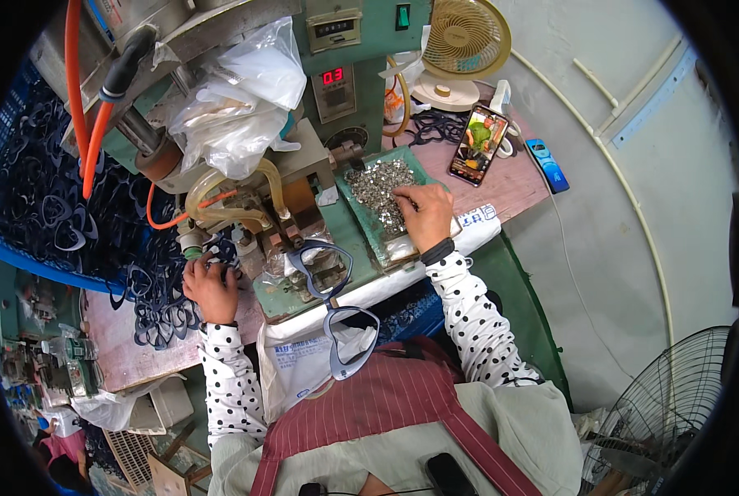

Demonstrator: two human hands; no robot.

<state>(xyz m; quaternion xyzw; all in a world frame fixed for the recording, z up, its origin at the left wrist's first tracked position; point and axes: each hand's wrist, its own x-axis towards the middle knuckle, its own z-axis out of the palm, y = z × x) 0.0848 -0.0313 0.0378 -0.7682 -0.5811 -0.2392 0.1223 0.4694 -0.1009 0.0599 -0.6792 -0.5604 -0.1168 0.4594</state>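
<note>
My left hand (210,289) is beside a green knob (192,250) at the machine's left side, fingers apart and slightly bent, fingertips near or on the knob. My right hand (425,215) reaches over a green tray (375,240) of small shiny metal pieces (383,186). Its thumb and fingers come together at the pieces; what lies between them is too small to make out. Between my hands, a grey-blue eyeglass frame (336,302) sits with its upper end at the press's clamp (282,240) and its lower rim hanging toward my apron.
Dark eyeglass frames lie piled on the table (154,318) and in a large blue basket (39,263) at left. The green press (369,29) stands ahead, with orange hoses and a plastic bag (237,99). A phone (478,145), a blue device (547,165) and a fan (464,37) are at right.
</note>
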